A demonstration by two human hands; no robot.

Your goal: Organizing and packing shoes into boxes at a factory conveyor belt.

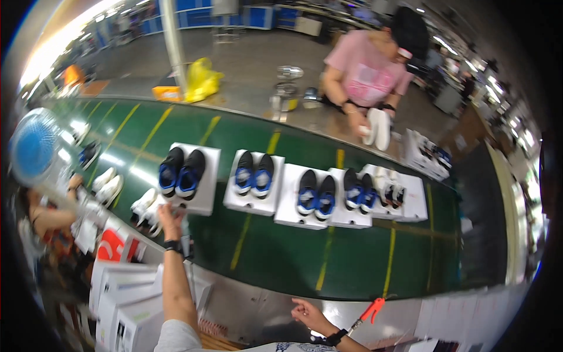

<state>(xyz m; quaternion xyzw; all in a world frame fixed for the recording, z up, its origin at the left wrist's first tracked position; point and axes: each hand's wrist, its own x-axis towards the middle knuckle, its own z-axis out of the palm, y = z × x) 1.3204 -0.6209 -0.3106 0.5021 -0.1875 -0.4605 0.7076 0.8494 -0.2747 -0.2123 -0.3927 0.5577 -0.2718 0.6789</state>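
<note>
My left hand [170, 222] reaches out to the near edge of a white shoebox [206, 199], fingers extended; whether they touch the box cannot be made out. On that box stands a pair of black-and-blue sneakers [180, 173]. A pair of white shoes [146, 208] lies just left of my hand on the green conveyor belt [270, 258]. Low in the view, my right hand [311, 315] hovers by the belt's metal edge, index finger out and the others loosely bent, with nothing visible in it. An orange-red air gun [372, 310] lies to its right.
More white boxes bearing sneakers [315, 195] line the belt rightward. Across it, a person in a pink shirt [372, 64] handles white shoes [378, 129]. Another person [50, 220] works at the left near a blue fan [36, 146]. White boxes [138, 317] are stacked beside my left arm.
</note>
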